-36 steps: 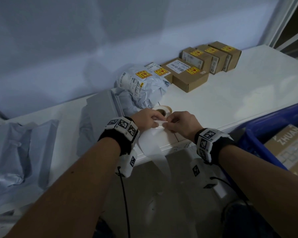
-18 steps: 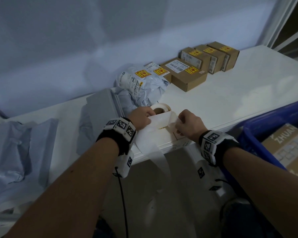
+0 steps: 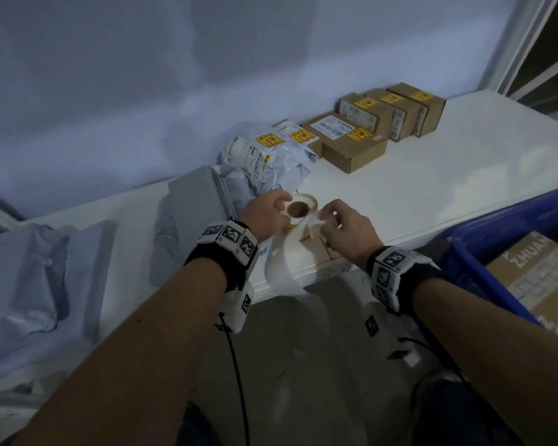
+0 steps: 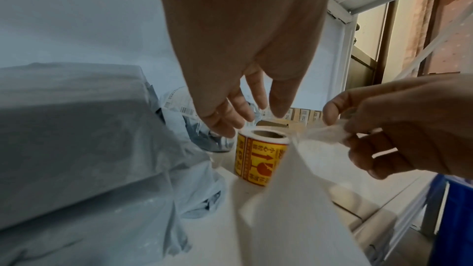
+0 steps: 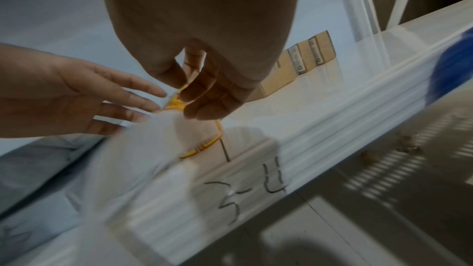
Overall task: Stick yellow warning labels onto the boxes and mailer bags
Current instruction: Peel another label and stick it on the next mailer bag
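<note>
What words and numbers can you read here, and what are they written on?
"ZHUAN": on the cardboard box in the blue bin, cut off at the picture's edge.
"5-4": handwritten on the table edge; roughly, the first mark is unclear.
Label roll: red Chinese characters and an arrow, too blurred to read.
Yellow labels on the row of boxes and mailer bag: too small.
White shipping label: too small.

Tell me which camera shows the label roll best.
The left wrist view: the roll stands upright, its yellow printed labels and cardboard core plain. The head view shows only its top and core between the hands. The right wrist view catches blurred yellow slivers behind fingers.
</note>
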The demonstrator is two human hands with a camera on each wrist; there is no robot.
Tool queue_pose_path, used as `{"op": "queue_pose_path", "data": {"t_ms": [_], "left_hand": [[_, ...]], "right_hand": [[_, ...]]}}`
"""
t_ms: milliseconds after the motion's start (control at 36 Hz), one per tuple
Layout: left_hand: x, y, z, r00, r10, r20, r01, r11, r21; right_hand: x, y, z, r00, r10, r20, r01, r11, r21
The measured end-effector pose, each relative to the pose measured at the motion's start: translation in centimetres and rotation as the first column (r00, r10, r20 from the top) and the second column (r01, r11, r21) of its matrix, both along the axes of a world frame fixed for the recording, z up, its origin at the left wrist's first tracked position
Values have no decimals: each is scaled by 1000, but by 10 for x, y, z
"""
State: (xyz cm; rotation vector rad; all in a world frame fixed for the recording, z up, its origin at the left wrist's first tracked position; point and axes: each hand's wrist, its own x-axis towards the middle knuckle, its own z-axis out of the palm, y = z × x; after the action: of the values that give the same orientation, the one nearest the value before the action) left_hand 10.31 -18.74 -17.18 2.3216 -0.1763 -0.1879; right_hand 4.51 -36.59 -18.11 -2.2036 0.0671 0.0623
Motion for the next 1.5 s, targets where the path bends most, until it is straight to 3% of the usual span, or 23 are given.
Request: {"op": "queue_pose_path", "data": {"t_ms": [139,306,528,722,778,917,1056,1167,1250,1389,1500], "left_hand": [[-9,7,14,995,-91,38,94,993,-68],[-17,27,29,984,-178,7,178,979,-99],[-26,65,53,990,-139,-29,130,969,-210],[-34,102,56,998,-3,-62,-11,973,-229],[-34,109,56,994,79,-73,-93,972,-217],[-40,121,61,977,145,-157,-186,937,-294],[-44,128,64,970,172,-173,-222,917,-331],[-48,131,66,973,165,-161,-203,943,-265],[-52,133,68,985,129,-112,-144,980,-135],[-61,132,70,993,86,-86,-71,983,167],[-67,133,72,994,67,-92,-43,970,239]], "right_hand": [[2,18,12,999,11,51,-18,991,135],[7,42,29,1000,-15,-9,18,924,383],[10,82,41,990,-7,-140,96,763,639],[5,124,50,931,214,-295,158,495,855],[2,130,53,918,273,-288,135,468,874],[-1,140,50,909,322,-264,60,526,848],[-2,148,49,908,351,-230,11,529,849],[0,152,47,948,255,-191,-9,619,785],[4,154,45,975,186,-120,-49,711,701],[3,159,52,972,202,118,-230,913,337],[2,165,62,913,320,253,-321,946,-37]]}}
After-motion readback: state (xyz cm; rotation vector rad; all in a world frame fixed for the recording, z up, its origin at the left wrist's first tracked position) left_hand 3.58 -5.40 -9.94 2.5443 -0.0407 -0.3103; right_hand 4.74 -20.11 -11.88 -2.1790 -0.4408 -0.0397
